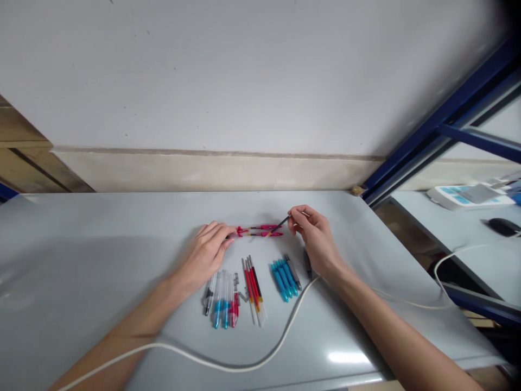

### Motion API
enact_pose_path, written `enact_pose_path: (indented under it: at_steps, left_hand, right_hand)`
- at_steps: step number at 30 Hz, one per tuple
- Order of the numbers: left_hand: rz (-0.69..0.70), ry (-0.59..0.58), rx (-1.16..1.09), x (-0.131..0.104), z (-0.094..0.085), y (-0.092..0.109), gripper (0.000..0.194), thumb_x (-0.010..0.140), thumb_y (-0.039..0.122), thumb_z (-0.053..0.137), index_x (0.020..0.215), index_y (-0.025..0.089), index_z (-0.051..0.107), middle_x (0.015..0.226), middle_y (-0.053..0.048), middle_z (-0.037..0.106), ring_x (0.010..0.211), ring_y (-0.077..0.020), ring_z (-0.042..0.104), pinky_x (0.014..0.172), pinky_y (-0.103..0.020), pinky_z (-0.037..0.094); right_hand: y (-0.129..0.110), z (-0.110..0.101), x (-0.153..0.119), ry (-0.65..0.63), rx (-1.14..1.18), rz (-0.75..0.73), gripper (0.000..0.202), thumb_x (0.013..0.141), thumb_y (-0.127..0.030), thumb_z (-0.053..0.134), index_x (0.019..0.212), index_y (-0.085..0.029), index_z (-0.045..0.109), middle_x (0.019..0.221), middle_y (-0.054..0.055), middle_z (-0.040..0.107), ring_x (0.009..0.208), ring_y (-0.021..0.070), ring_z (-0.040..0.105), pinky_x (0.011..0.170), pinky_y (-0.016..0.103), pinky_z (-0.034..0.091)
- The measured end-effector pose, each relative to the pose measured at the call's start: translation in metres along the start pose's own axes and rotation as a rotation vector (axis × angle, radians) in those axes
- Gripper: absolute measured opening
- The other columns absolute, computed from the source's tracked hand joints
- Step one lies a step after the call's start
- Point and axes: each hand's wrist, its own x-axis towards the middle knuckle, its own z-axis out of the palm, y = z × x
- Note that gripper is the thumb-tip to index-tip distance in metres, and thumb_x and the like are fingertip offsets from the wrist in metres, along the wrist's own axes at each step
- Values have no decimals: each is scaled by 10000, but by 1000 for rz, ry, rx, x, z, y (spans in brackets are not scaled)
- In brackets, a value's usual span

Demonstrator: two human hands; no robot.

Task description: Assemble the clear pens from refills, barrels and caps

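My right hand [312, 234] pinches a slim black pen refill [280, 224], which slants down to the left with its yellowish end over the pink pens. Closed fingers of my left hand [210, 244] are beside the left ends of these pens; a small dark tip shows at the fingertips, the rest hidden. Two pink pens [266, 234] lie side by side between my hands. Nearer me are clear pen barrels [222, 288] with black, blue and pink ends, red and black refills [251, 279], and several blue grip sections [284, 278] beside a grey one [292, 271].
Small clear pieces [240, 288] lie between barrels and refills. A white cable [211, 366] curves across the front of the grey table [101, 260] and passes under my right forearm. Behind is a wall [223, 81]; at right stand a blue metal frame [423, 119] and another table with a black mouse [503, 226].
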Motion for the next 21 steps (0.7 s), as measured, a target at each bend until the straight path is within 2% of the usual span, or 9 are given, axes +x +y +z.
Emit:
enact_pose_path:
  at_steps: [3, 6, 16, 21]
  left_hand:
    - [-9, 0, -17, 0, 0, 0, 128, 1034, 184, 439, 1066, 203, 562, 968, -32, 636, 920, -193, 568, 848, -350, 419]
    - [-26, -3, -37, 0, -1, 1, 130, 1033, 181, 440, 1062, 205, 564, 976, -31, 632, 921, -192, 573, 847, -347, 420]
    - [-43, -18, -65, 0, -3, 2, 121, 1018, 165, 470, 1067, 208, 571, 983, -27, 641, 931, -189, 582, 850, -339, 434]
    - [-33, -9, -67, 2, -2, 4, 118, 1005, 147, 489, 1065, 205, 573, 975, -24, 638, 933, -188, 588, 853, -338, 440]
  right_hand:
    - [5, -2, 3, 46, -132, -58, 208, 901, -374, 640, 791, -198, 625, 663, -8, 577, 653, 145, 485, 656, 284, 378]
    - [10, -2, 4, 68, -169, -31, 199, 901, -365, 627, 788, -201, 622, 642, -16, 553, 638, 147, 462, 645, 291, 351]
    - [14, 12, -5, 62, -68, -56, 165, 921, -338, 617, 831, -201, 634, 635, -30, 507, 632, 142, 444, 653, 285, 339]
    - [15, 17, -7, 0, 26, -68, 159, 933, -330, 618, 843, -201, 637, 659, -24, 503, 645, 140, 441, 659, 283, 341]
